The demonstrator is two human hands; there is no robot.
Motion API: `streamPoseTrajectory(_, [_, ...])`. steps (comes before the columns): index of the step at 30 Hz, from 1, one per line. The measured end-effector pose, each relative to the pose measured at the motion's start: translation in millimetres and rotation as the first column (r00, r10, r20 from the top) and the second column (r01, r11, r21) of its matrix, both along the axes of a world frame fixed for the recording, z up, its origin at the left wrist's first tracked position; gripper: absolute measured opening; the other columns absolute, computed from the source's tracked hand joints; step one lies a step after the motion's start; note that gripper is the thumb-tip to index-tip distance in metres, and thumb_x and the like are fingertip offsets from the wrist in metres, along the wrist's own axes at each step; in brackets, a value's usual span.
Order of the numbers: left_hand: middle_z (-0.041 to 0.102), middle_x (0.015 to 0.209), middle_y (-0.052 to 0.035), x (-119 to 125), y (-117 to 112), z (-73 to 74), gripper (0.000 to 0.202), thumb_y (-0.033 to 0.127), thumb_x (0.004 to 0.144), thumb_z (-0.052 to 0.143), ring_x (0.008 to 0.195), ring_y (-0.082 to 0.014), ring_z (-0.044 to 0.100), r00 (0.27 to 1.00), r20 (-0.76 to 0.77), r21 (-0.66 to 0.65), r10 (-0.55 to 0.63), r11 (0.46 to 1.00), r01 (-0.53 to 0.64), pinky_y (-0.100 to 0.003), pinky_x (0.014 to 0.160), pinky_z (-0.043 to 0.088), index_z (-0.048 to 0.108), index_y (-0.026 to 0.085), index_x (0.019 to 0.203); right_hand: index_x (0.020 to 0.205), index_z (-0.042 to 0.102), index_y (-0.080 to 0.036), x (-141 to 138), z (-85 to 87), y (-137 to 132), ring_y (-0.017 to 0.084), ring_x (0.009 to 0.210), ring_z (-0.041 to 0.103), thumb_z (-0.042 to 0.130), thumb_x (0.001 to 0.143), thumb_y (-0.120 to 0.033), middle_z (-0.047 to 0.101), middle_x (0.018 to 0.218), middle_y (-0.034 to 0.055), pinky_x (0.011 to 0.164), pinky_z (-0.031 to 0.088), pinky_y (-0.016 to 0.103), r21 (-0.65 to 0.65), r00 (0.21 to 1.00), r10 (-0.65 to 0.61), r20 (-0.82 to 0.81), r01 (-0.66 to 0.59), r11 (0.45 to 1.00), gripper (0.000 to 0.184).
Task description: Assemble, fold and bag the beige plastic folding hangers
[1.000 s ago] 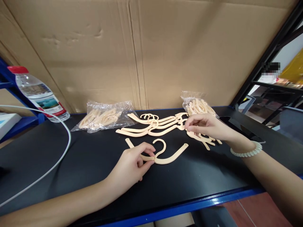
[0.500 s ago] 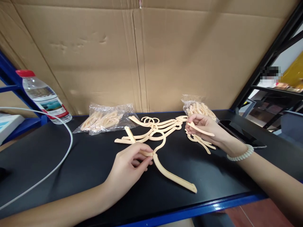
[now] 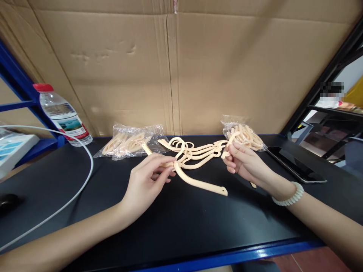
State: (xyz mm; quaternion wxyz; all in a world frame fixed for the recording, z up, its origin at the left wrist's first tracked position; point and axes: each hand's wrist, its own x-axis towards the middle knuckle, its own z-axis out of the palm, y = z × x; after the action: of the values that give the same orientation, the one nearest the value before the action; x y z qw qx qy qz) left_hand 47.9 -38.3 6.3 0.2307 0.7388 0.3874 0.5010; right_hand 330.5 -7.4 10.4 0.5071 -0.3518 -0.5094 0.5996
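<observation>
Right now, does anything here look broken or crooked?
Yes, the hanger in the left hand: its two arms splay at an odd angle from the middle, unlike the evenly curved ones in the pile behind. I cannot tell if it is broken. Nothing is spilled.

Found a pile of hangers point(image 3: 198, 151) in the middle of the table point(image 3: 198, 226), one hanger point(image 3: 198, 184) just before it. Saw a first bag point(image 3: 130, 141) left of the pile, a second bag point(image 3: 244, 136) right. Spotted a bottle point(image 3: 64, 117) far left, a tablet point(image 3: 295, 164) far right, cardboard point(image 3: 227, 68) behind all.
</observation>
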Motion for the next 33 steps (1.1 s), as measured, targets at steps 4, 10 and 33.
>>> streamPoseTrajectory(4, [0.060,0.100,-0.0040,-2.7,6.1,-3.0,0.015,0.023,0.093,0.056,0.073,-0.0123,0.070,0.997,-0.067,0.116,0.040,0.993,-0.032,-0.022,0.062,0.065,0.067,0.019,0.102,0.072,0.049,-0.020,-5.0,-1.6,-5.5,0.007,0.051,0.046,0.078,0.076,-0.042,0.054,0.064,-0.0042,0.050,0.047,0.023,-0.028,0.994,0.108,0.036,-0.107,0.994,0.037])
streamPoseTrajectory(10, [0.063,0.097,-0.0027,-7.1,13.8,-1.7,0.014,0.016,0.092,0.057,0.075,-0.0105,0.068,0.955,-0.221,0.418,0.200,0.904,-0.093,-0.021,0.068,0.064,0.066,0.019,0.102,0.082,0.063,-0.022,-7.7,-3.6,-12.6,0.015,0.085,0.063,0.076,0.080,-0.035,0.067,0.092,0.0027,0.068,0.057,0.026,0.037,0.998,0.057,-0.026,-0.056,0.998,0.019])
streamPoseTrajectory(33, [0.065,0.091,-0.0049,-1.6,6.8,-9.3,0.013,0.010,0.088,0.057,0.082,-0.0150,0.066,0.943,-0.300,0.477,0.141,0.879,0.020,-0.026,0.073,0.057,0.062,0.018,0.096,0.073,0.070,-0.020,-17.1,-9.3,-17.1,0.013,0.055,0.062,0.078,0.075,-0.029,0.069,0.077,0.0038,0.051,0.055,0.027,0.308,0.941,-0.077,0.331,-0.031,0.951,0.013])
